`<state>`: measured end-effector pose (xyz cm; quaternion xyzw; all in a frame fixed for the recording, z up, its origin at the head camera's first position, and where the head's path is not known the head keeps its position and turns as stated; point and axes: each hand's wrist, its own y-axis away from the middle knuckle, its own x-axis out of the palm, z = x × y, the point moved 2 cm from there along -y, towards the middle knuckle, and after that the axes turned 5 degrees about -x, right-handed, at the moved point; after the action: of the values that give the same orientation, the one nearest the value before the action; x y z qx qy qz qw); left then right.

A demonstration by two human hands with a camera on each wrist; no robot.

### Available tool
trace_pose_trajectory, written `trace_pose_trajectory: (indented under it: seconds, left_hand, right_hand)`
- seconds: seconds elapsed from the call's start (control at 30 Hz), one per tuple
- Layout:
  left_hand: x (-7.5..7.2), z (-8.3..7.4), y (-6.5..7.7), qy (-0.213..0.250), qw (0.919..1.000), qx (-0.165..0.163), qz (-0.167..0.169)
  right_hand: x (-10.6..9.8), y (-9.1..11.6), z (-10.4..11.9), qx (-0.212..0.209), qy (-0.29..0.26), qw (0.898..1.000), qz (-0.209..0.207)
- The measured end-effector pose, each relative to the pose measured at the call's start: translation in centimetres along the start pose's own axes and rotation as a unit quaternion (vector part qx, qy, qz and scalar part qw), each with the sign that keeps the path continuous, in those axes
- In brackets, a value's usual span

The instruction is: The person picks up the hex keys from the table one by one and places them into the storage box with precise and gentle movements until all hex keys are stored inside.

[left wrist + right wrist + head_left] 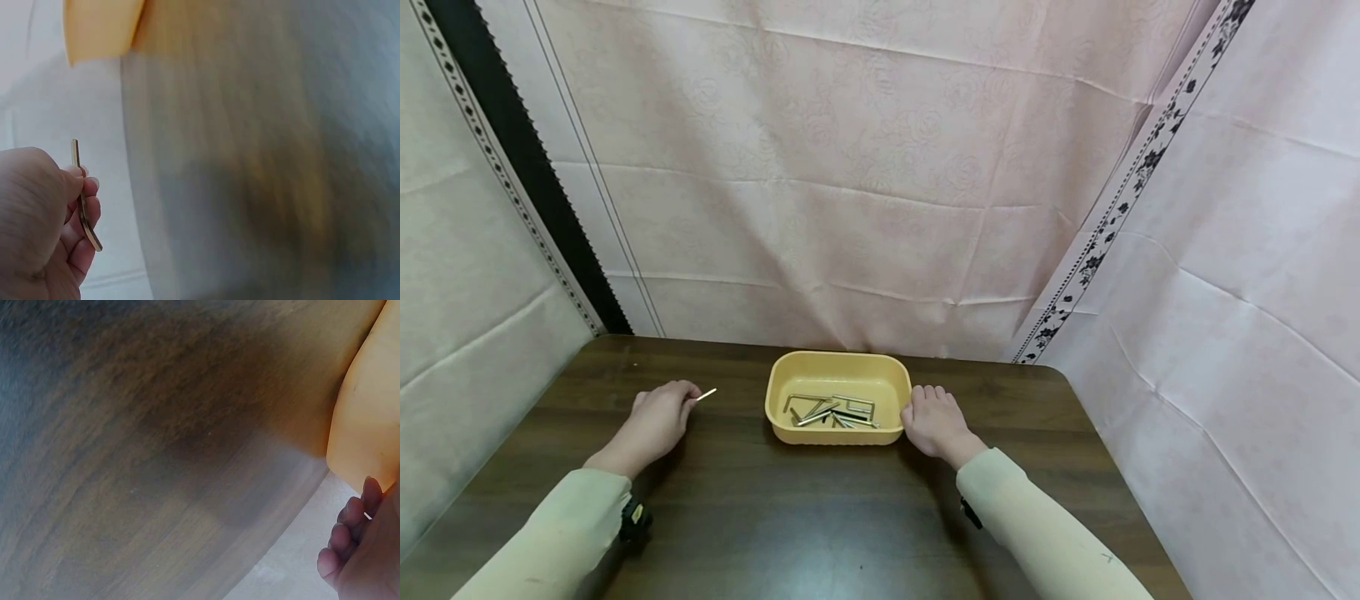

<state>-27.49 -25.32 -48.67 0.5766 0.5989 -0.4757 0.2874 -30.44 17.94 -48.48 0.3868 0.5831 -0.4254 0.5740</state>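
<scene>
My left hand [660, 417] is above the left part of the table, pinching a hex key [707, 394] between thumb and fingers. In the left wrist view the hex key [89, 230] looks brass-coloured, with a bend near its lower end. To its right stands a yellow tray [835, 361] holding several metal hex keys [820, 415], some brassy and some silvery, in a loose pile. My right hand [936, 423] is at the tray's right end, its thumb over the rim and the index finger against the outer wall. The other fingers [340, 540] curve loosely beside it.
The dark wooden table [760, 517] extends toward me and to both sides of the tray. Pale patterned cloth [850, 183] hangs directly behind its far edge, with more cloth [1240, 333] along the right side and the left.
</scene>
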Motion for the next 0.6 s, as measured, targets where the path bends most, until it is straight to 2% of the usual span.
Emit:
trace_pose_trajectory:
  seconds: [0.3, 0.5, 0.6]
  left_hand:
    - [-0.4, -3.4, -1.1, -0.001, 0.998, 0.056, -0.03]
    - [-0.5, -6.6, -2.1, 0.015, 0.994, 0.094, -0.054]
    - [-0.5, -8.1, -2.6, 0.023, 0.9926, 0.107, -0.053]
  right_hand:
    - [0.1, -0.1, 0.0, 0.0, -0.008, 1.0, 0.004]
    - [0.5, -0.3, -0.3, 0.001, -0.009, 1.0, 0.005]
    - [0.5, -0.2, -0.2, -0.006, -0.011, 1.0, 0.0]
